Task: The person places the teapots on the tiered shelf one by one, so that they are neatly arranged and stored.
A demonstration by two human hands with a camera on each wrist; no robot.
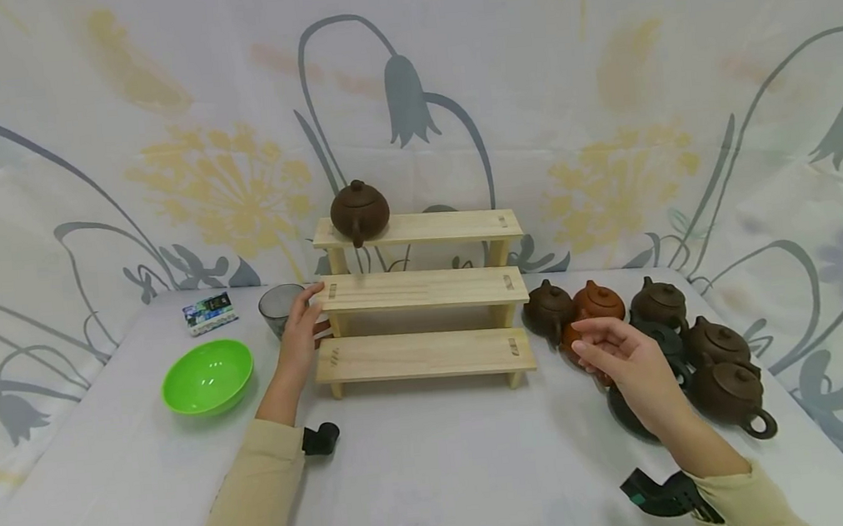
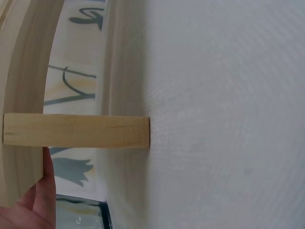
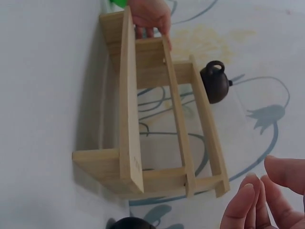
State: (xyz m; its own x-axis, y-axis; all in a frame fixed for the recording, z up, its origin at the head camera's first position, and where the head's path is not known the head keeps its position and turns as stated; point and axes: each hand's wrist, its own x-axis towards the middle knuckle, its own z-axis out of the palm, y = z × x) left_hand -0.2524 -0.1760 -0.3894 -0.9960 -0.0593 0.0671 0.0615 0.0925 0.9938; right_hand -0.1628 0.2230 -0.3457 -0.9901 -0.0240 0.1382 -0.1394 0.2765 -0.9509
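My left hand point(image 1: 296, 332) grips the left end of a three-step wooden shelf point(image 1: 424, 289) around its middle step; in the left wrist view its fingers point(image 2: 45, 195) show behind the board, partly hidden. A dark brown teapot point(image 1: 359, 210) stands on the left end of the top step, also seen beyond the shelf in the right wrist view. My right hand point(image 1: 629, 366) hovers before the cluster of teapots at the right, fingers loosely bent towards the thumb and nothing between them. An orange-brown teapot point(image 1: 598, 302) and a dark brown teapot point(image 1: 549, 309) lie just beyond it.
Several more dark teapots point(image 1: 726, 391) crowd the table's right side, partly hidden by the hand. At the left are a green bowl point(image 1: 208, 380), a grey glass cup point(image 1: 271, 305) and a small printed box point(image 1: 209, 313). A patterned cloth point(image 1: 406, 89) hangs behind.
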